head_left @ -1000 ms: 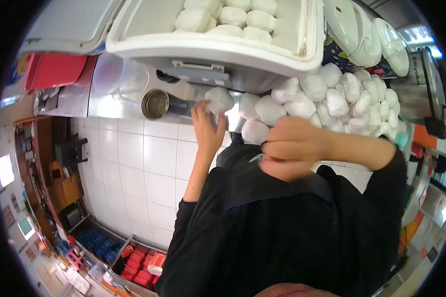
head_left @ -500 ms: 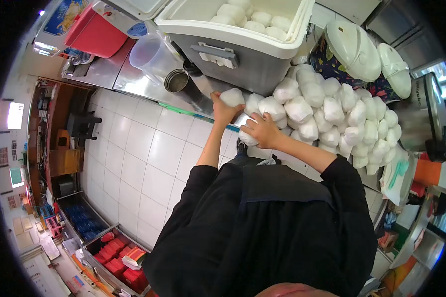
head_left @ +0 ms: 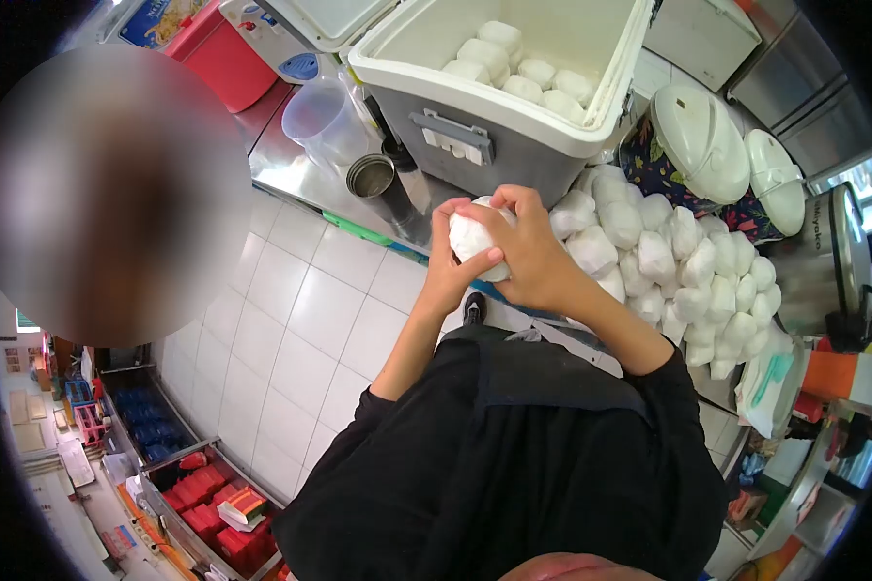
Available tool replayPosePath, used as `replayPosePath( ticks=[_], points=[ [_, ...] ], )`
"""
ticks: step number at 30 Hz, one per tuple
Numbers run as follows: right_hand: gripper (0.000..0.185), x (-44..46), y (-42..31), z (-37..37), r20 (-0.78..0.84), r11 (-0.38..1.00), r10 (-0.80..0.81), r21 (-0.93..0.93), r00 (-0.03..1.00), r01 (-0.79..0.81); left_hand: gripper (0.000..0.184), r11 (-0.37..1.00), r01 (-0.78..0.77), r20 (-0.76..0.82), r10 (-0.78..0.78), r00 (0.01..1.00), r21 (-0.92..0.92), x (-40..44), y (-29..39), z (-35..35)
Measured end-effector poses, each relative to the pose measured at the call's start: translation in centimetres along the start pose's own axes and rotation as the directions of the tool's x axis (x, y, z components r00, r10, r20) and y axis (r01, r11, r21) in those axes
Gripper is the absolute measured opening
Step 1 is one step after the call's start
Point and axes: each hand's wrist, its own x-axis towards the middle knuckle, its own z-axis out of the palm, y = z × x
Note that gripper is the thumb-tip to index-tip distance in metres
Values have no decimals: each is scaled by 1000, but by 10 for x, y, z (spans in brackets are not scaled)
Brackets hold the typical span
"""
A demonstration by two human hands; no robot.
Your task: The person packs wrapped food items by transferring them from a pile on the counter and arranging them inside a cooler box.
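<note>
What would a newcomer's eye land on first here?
Probably the big pile of white lumps, right of centre. Next, one white lump clasped between the left hand and right hand mid-picture, and the open cooler above them, with more lumps inside.

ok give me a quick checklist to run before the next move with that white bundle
1. White bundle secure: ok, gripped between left hand and right hand.
2. Bundle undamaged all round: cannot tell, the hands cover part of it.
3. Cooler open: ok, its inside shows.
4. Space in the cooler: ok, there is room above the bundles inside.
5. Dark cup clear of the left hand: cannot tell, they look close in this view.
6. Outside pile in neat rows: not ok, heaped unevenly.
</note>
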Motion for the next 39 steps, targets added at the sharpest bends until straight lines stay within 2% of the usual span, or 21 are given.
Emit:
replayPosePath(
  ticks=[2,5,8,11,12,13,15,17,20,22,26,27,29,30,31,35,39],
  points=[
    [91,12,-12,-26,63,994,-27,104,998,20,79,999,-48,-12,47,999,-14,7,22,5],
    [102,35,-20,-62,-47,961,26,277,999,-12,87,977,-183,27,187,982,-110,16,67,24],
    [111,68,-26,-97,127,912,-92,408,988,32,92,889,-455,102,448,888,50,41,95,31],
    [104,104,-33,-134,130,918,4,392,992,-55,93,811,-584,122,577,807,24,88,120,33],
    [102,118,-28,-144,128,924,25,376,991,-72,93,652,-665,159,660,734,364,106,135,34],
    [98,132,-12,-154,122,919,-11,392,992,-38,93,392,-654,235,713,660,647,126,153,33],
    [93,158,14,-168,233,883,153,404,960,-239,95,218,-555,253,719,648,803,158,160,10],
    [88,182,43,-175,328,825,356,330,875,-459,96,496,-523,101,652,752,694,185,151,-32],
    [92,216,101,-168,501,649,596,160,628,-744,93,497,-428,-19,669,743,755,219,113,-58],
    [93,230,145,-152,523,495,712,99,468,-863,88,508,-383,-45,645,763,772,222,104,-58],
    [98,241,210,-118,569,187,815,-80,109,-979,85,459,-364,-19,641,767,810,218,95,-67],
    [97,240,219,-109,592,177,802,-123,71,-976,86,430,-360,6,635,772,828,217,96,-70],
    [96,239,235,-94,633,171,774,-210,0,-963,86,261,-475,189,680,708,840,221,98,-79],
    [94,238,242,-91,700,164,714,-154,9,-974,86,173,-529,279,693,665,831,225,99,-82],
    [91,235,249,-91,761,151,648,-99,23,-984,81,153,-589,320,717,619,794,229,98,-84],
    [94,235,262,-89,881,123,462,47,99,-991,76,128,-528,311,684,660,839,223,101,-83],
    [87,231,239,-87,749,25,657,92,86,-995,74,110,-547,333,688,644,830,225,101,-85]
  ],
)
